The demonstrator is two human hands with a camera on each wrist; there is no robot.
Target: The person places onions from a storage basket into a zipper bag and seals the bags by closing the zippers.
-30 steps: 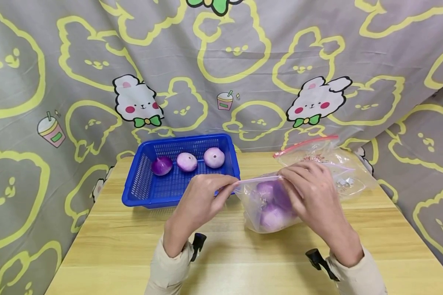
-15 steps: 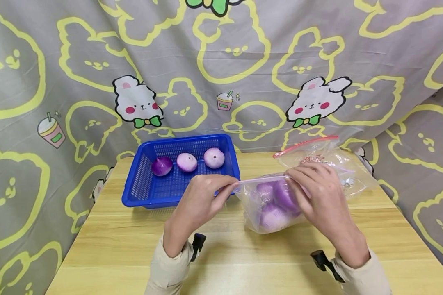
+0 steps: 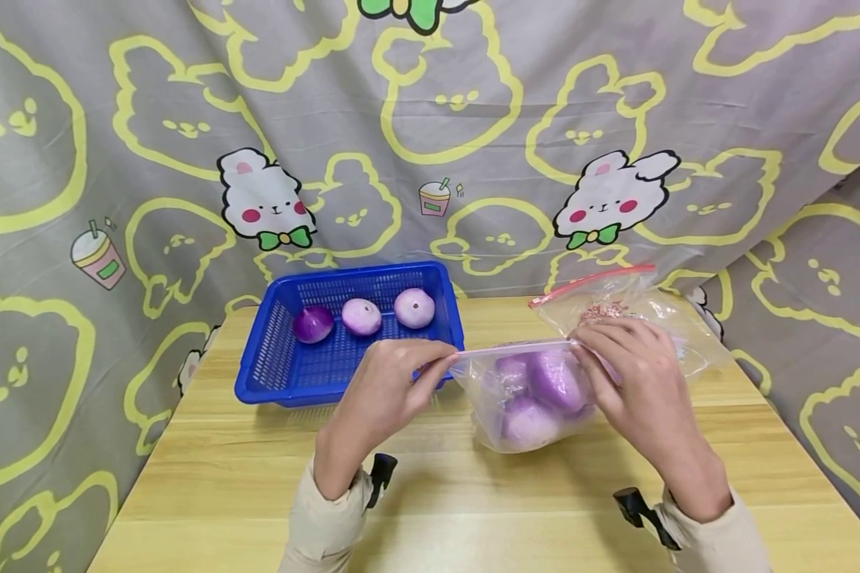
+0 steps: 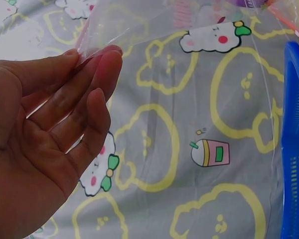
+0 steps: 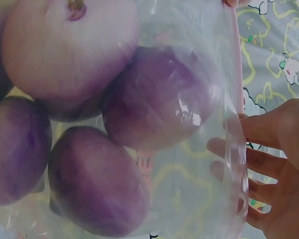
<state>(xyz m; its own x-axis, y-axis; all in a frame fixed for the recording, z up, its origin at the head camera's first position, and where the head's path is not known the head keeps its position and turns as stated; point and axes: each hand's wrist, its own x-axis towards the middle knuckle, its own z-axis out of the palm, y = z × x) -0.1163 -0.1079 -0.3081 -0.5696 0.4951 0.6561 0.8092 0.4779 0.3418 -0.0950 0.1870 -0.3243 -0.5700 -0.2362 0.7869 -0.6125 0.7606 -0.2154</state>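
Observation:
A clear zip-top bag (image 3: 483,398) with a pink-lilac zip strip holds several purple onions (image 3: 530,422). My left hand (image 3: 394,386) pinches the left end of the strip between thumb and fingers; in the left wrist view the corner of the film sits between the thumb and fingertips (image 4: 109,62). Farther right along the same strip, my right hand (image 3: 641,382) pinches it, thumb on the near side and fingers behind. In the right wrist view several onions (image 5: 97,181) press against the film, and the right fingers (image 5: 264,164) show partly through the plastic at the mouth.
A blue plastic basket (image 3: 279,390) stands at the back left of the wooden table (image 3: 430,509), with three onions (image 3: 361,316) inside. Another clear bag (image 3: 698,326) with a red zip strip lies at the back right. A patterned curtain (image 3: 473,103) hangs behind the table.
My right hand has slid to the right along the zip strip, uncovering more of the onions in the bag. The left hand keeps its pinch at the left end.

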